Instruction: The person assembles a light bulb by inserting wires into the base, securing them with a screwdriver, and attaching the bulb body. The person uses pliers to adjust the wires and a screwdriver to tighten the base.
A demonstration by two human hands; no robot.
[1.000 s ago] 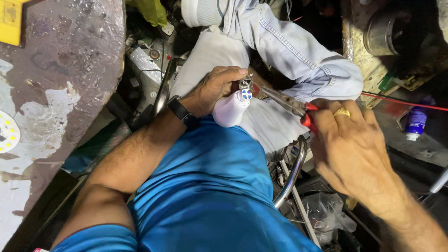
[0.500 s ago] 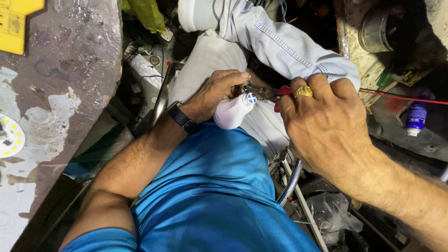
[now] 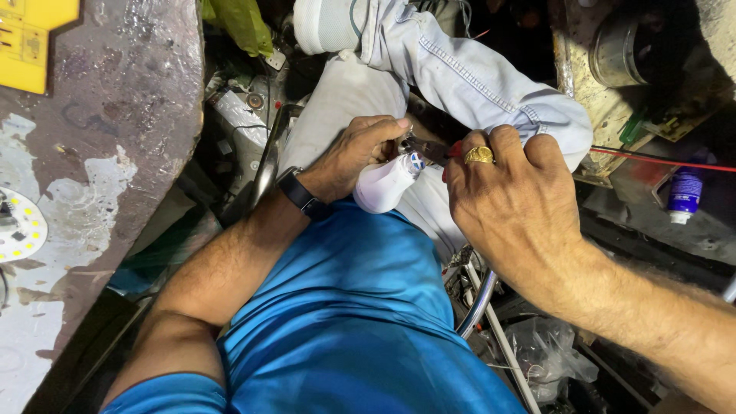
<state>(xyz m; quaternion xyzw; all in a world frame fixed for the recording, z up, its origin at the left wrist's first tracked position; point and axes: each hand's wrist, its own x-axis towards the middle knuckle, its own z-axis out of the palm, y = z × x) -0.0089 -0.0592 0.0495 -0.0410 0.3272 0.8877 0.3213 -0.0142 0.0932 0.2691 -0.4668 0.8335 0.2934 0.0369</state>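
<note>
The left hand (image 3: 356, 153) is wrapped around a white bulb housing (image 3: 386, 184) above the lap, its long axis slanting from lower left up to a capped end at upper right. The right hand (image 3: 510, 195) is closed on red-handled pliers (image 3: 431, 150), whose nose points left at that cap.

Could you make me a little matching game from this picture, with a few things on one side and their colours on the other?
Things:
1. bulb
2. ring
3. watch
4. shirt

Colours:
a. blue
b. gold
c. white
d. black

Pairs: 1-c, 2-b, 3-d, 4-a.

The left hand holds the bulb; the right hand wears the ring and holds pliers to it.
</note>
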